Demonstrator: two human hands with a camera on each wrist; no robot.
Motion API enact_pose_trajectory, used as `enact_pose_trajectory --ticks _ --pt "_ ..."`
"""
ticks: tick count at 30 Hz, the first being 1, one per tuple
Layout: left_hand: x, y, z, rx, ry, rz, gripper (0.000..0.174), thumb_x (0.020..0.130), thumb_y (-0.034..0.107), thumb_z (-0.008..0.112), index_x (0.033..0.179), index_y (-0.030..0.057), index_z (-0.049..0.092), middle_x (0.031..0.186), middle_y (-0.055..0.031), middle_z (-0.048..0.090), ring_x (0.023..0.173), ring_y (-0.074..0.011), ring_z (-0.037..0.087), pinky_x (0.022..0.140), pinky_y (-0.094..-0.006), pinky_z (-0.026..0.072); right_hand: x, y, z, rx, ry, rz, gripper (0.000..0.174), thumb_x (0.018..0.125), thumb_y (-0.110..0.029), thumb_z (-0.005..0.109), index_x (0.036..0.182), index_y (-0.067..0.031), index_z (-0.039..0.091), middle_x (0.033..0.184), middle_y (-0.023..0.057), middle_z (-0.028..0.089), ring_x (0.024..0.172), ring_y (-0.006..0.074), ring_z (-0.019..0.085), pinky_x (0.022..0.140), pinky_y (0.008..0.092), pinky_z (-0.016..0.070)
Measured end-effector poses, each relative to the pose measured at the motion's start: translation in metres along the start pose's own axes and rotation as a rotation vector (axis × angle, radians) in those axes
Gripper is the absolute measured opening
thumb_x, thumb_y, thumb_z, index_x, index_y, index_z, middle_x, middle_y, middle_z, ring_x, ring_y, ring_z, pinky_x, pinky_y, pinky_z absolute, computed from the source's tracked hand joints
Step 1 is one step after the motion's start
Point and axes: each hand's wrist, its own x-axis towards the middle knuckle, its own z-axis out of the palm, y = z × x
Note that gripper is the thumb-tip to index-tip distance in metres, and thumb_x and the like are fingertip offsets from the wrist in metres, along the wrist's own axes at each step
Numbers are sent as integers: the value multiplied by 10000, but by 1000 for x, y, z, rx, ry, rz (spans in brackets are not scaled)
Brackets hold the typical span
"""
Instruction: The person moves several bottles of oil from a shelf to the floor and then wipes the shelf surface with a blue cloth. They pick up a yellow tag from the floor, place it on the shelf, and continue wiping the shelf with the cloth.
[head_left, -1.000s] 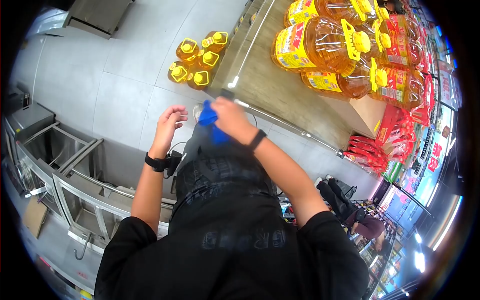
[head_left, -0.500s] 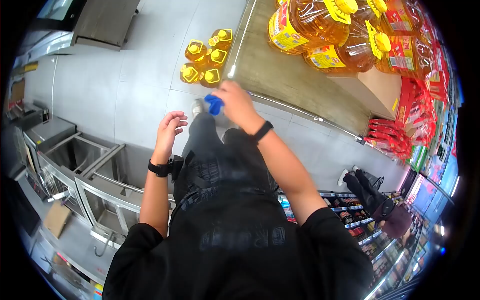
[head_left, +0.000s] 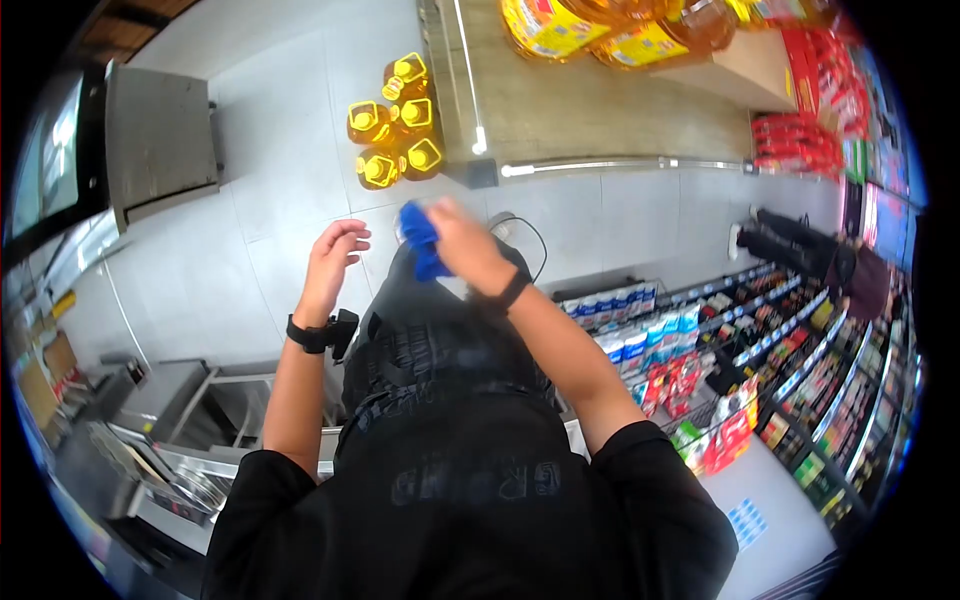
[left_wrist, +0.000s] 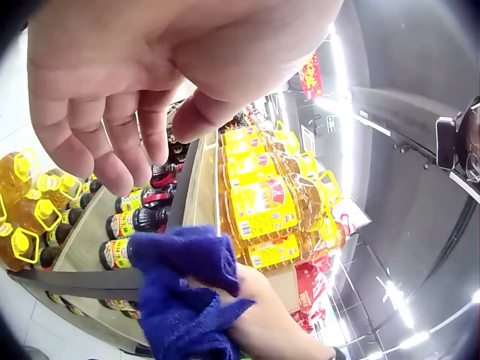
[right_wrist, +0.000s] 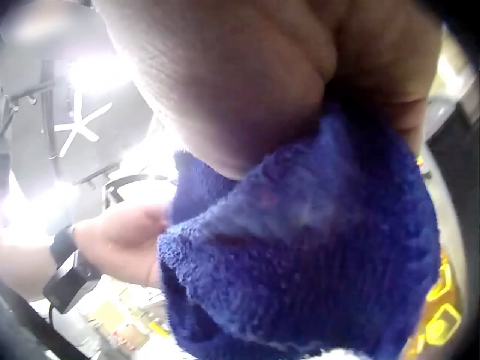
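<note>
A blue cloth hangs from my right hand, which grips it in front of my legs. In the right wrist view the bunched cloth fills much of the picture below the right hand. My left hand is held up to the left of the cloth, apart from it, with nothing in it. Its fingers hang loosely bent in the left wrist view, where the left hand shows above the cloth.
Several oil bottles stand on the floor ahead, beside a wooden display platform that carries larger oil bottles. Metal kitchen equipment is at the left. Stocked shelves and a person in dark clothes are at the right.
The head view has turned, so the platform and its bottles sit higher and more shelves show at the right. The right hand still grips the cloth; the left hand remains raised and empty.
</note>
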Motion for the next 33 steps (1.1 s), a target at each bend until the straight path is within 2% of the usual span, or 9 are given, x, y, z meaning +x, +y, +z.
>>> enact_pose_trajectory --ticks 4,10,12,15,18,23,26,29,33 --pt "14 2 -18 40 -39 -36 240 973 214 471 1138 103 606 1083 -17 649 969 -113 593 847 -262 440 -19 12 -48 -59 444 246 194 773 35 551 962 -6 566 946 175 541 904 397 553 756 467 472" --pt "23 7 3 176 -141 -32 244 959 192 463 1135 96 604 1076 -16 643 969 -113 589 846 -265 435 3 23 12 -183 567 258 362 792 8 559 1147 -33 609 883 115 534 841 325 572 711 402 486" --pt "27 9 13 220 -197 -23 243 949 184 470 1130 92 603 1067 -12 641 967 -112 586 845 -266 432 9 18 25 -96 306 12 419 792 12 567 1201 -65 622 912 109 543 865 306 586 733 397 493" --pt "30 15 21 269 -254 -10 239 948 183 474 1128 92 602 1066 -6 640 964 -109 586 846 -267 431 -6 4 27 210 149 146 432 736 72 559 1140 -59 641 969 133 557 969 334 584 837 396 486" --pt "32 25 23 298 -252 3 230 955 175 472 1123 92 607 1061 0 642 954 -104 589 835 -263 432 -35 38 -2 279 388 332 492 703 90 549 1172 -35 631 983 168 553 998 355 570 868 384 472" --pt "37 27 23 304 -272 -14 222 962 171 472 1116 97 614 1048 7 647 947 -101 594 824 -258 432 -60 80 -53 -86 820 485 560 747 54 561 1293 -70 566 974 163 529 981 366 555 821 384 479" --pt "37 31 29 329 -277 -7 224 963 171 471 1119 93 612 1049 4 646 948 -102 594 821 -259 432 -34 82 -19 -191 649 342 588 732 54 596 1306 -65 556 941 156 502 952 364 544 792 398 487" --pt "39 34 37 358 -305 11 226 964 167 469 1122 87 609 1049 2 646 947 -104 596 818 -258 432 -27 41 4 -29 573 427 598 678 92 565 1259 -48 589 949 163 509 927 332 560 780 405 490" --pt "46 35 43 363 -327 11 224 967 155 466 1125 81 606 1046 1 647 941 -103 601 814 -254 432 -48 18 -11 50 341 49 570 666 77 581 1209 -87 640 932 134 534 889 314 585 744 383 510"
